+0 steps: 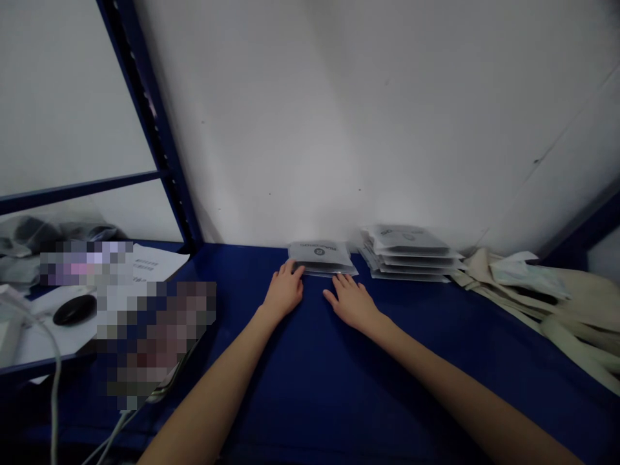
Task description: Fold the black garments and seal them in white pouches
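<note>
A flat, frosted plastic bag package (320,250) with a dark round logo and print lies on the blue table against the wall. My left hand (285,292) is at its front left corner, palm down, with fingers stretched out and touching the edge. At the front right edge of the same package, my right hand (353,301) rests with its fingers apart and its thumb out to the side. Neither hand is closed around anything. Just right of this package stands a stack of several similar bagged packages (411,255), slightly fanned.
Beige fabric pieces (576,297) with a clear plastic wrapper lie on the right. On the left are a black computer mouse (75,310), printed papers (157,261), a white cable (57,387) and a blurred-out device. A blue metal post (159,142) rises at the left back.
</note>
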`<action>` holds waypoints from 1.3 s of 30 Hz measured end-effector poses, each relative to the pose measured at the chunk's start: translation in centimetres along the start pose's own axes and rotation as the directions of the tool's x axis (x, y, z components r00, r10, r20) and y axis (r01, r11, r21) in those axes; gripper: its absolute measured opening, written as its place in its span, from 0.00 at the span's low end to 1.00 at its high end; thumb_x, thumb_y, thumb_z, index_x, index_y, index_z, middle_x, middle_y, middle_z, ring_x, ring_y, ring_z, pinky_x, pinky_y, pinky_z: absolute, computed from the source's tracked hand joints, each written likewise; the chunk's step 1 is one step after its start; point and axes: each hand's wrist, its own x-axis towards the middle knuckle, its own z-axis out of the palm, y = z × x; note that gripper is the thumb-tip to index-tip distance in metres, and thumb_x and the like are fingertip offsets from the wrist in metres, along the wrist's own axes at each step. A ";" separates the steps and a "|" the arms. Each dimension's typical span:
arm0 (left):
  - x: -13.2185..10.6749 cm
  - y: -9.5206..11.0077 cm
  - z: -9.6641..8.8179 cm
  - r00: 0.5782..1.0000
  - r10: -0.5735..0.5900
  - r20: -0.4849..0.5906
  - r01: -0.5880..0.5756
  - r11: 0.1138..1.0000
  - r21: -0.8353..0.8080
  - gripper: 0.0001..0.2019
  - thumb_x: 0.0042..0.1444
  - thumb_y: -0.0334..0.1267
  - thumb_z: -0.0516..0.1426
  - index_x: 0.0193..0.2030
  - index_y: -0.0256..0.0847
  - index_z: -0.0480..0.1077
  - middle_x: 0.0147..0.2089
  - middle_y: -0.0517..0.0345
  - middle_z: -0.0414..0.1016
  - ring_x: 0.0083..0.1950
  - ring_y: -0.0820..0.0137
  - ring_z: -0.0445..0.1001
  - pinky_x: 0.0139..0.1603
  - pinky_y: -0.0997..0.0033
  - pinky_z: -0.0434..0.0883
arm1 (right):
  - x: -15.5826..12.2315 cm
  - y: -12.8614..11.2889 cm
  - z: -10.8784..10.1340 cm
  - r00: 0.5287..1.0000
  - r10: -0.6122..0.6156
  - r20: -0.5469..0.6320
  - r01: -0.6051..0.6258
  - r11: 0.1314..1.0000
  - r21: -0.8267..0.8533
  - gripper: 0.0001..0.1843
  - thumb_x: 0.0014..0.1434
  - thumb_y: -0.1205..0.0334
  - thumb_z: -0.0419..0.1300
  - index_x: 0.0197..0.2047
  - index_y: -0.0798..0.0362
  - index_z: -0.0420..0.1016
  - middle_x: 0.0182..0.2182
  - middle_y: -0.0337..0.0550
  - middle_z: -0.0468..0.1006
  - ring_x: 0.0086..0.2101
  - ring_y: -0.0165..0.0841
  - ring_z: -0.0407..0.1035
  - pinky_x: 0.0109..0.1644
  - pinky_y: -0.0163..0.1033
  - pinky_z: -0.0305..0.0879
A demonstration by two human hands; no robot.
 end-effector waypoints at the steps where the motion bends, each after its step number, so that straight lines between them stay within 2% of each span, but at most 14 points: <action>1: 0.1 -0.1 0.1 0.997 -0.068 -0.033 0.068 0.998 -0.009 0.20 0.60 0.33 0.47 0.59 0.38 0.61 0.63 0.44 0.59 0.60 0.60 0.62 0.54 0.60 0.65 | -0.1 0.0 0.0 1.000 0.006 0.003 -0.006 1.000 -0.002 0.31 0.65 0.52 0.42 0.64 0.66 0.55 0.64 0.57 0.55 0.63 0.46 0.47 0.61 0.52 0.50; 3: 0.3 -0.5 0.2 0.979 -0.188 -0.074 0.186 0.982 -0.033 0.21 0.60 0.34 0.46 0.60 0.37 0.60 0.58 0.42 0.65 0.56 0.59 0.65 0.52 0.61 0.66 | -0.1 -0.1 0.0 1.000 0.022 -0.001 -0.022 1.000 -0.015 0.32 0.65 0.52 0.43 0.64 0.66 0.55 0.63 0.58 0.55 0.62 0.46 0.48 0.60 0.51 0.51; 5: 0.4 -0.9 0.2 0.972 -0.226 -0.068 0.223 0.974 -0.044 0.21 0.61 0.35 0.45 0.60 0.36 0.60 0.53 0.43 0.69 0.54 0.59 0.66 0.50 0.61 0.66 | -0.1 -0.2 0.1 0.999 0.042 -0.030 -0.043 0.998 -0.041 0.31 0.65 0.52 0.43 0.64 0.66 0.56 0.63 0.58 0.57 0.61 0.46 0.50 0.59 0.51 0.53; 9: 0.3 -1.1 0.2 0.984 -0.176 -0.020 0.176 0.984 0.011 0.21 0.60 0.35 0.46 0.60 0.39 0.61 0.54 0.44 0.69 0.54 0.58 0.64 0.50 0.59 0.66 | -0.4 -0.2 -0.3 0.995 0.056 -0.081 -0.064 0.993 -0.097 0.31 0.65 0.52 0.43 0.63 0.66 0.58 0.61 0.60 0.60 0.56 0.49 0.57 0.53 0.49 0.58; 13: 0.1 -0.8 0.1 0.986 -0.166 -0.005 0.166 0.985 0.052 0.20 0.60 0.35 0.46 0.59 0.39 0.62 0.55 0.44 0.67 0.55 0.58 0.63 0.51 0.59 0.66 | -1.1 -0.3 -1.3 0.995 0.082 -0.050 -0.087 0.991 -0.099 0.30 0.64 0.51 0.45 0.62 0.64 0.61 0.55 0.63 0.66 0.53 0.50 0.60 0.50 0.48 0.59; 18: 0.0 -0.8 0.1 0.987 -0.162 0.000 0.161 0.984 0.079 0.20 0.61 0.35 0.45 0.59 0.38 0.61 0.56 0.43 0.66 0.56 0.58 0.63 0.51 0.59 0.65 | -0.5 0.6 -1.3 0.986 0.169 0.001 -0.169 0.982 -0.084 0.29 0.65 0.50 0.44 0.64 0.55 0.58 0.55 0.63 0.63 0.53 0.50 0.60 0.49 0.48 0.59; 22: 0.0 -0.9 0.2 0.987 -0.161 -0.002 0.160 0.983 0.088 0.20 0.61 0.35 0.45 0.59 0.38 0.61 0.55 0.43 0.67 0.55 0.57 0.63 0.50 0.59 0.66 | 0.6 1.5 -0.6 0.982 0.187 -0.024 -0.188 0.980 -0.065 0.27 0.65 0.49 0.43 0.64 0.50 0.59 0.54 0.60 0.62 0.53 0.49 0.58 0.51 0.49 0.57; 26: 0.1 -0.9 0.1 0.986 -0.166 0.014 0.165 0.983 0.076 0.21 0.61 0.35 0.45 0.60 0.38 0.61 0.56 0.42 0.66 0.55 0.57 0.63 0.50 0.58 0.65 | 0.5 1.5 -1.1 0.986 0.162 -0.023 -0.164 0.984 -0.070 0.28 0.65 0.50 0.44 0.64 0.54 0.58 0.53 0.62 0.62 0.53 0.49 0.59 0.51 0.48 0.57; 29: 0.1 -0.8 0.1 0.983 -0.181 0.017 0.180 0.983 0.043 0.22 0.60 0.35 0.45 0.61 0.36 0.60 0.56 0.43 0.66 0.56 0.56 0.62 0.52 0.58 0.64 | -0.3 1.0 -2.0 0.994 0.108 -0.021 -0.109 0.991 -0.075 0.29 0.64 0.51 0.45 0.64 0.57 0.58 0.53 0.64 0.63 0.52 0.49 0.60 0.50 0.47 0.57; 33: 0.4 -1.1 0.0 0.974 -0.226 -0.003 0.225 0.972 -0.065 0.23 0.59 0.31 0.45 0.61 0.33 0.60 0.55 0.43 0.69 0.56 0.57 0.62 0.52 0.59 0.63 | -0.4 0.8 -2.1 0.997 0.076 0.000 -0.076 0.994 -0.081 0.26 0.65 0.52 0.45 0.62 0.52 0.62 0.53 0.62 0.63 0.52 0.49 0.60 0.49 0.47 0.58; 39: 1.0 -1.9 0.3 0.965 -0.260 -0.028 0.247 0.940 -0.235 0.23 0.57 0.29 0.46 0.58 0.36 0.66 0.53 0.47 0.72 0.53 0.57 0.64 0.52 0.60 0.63 | 1.2 1.8 -0.7 0.985 0.171 -0.017 -0.172 0.982 -0.077 0.26 0.65 0.51 0.43 0.62 0.52 0.62 0.52 0.62 0.64 0.51 0.49 0.61 0.49 0.46 0.57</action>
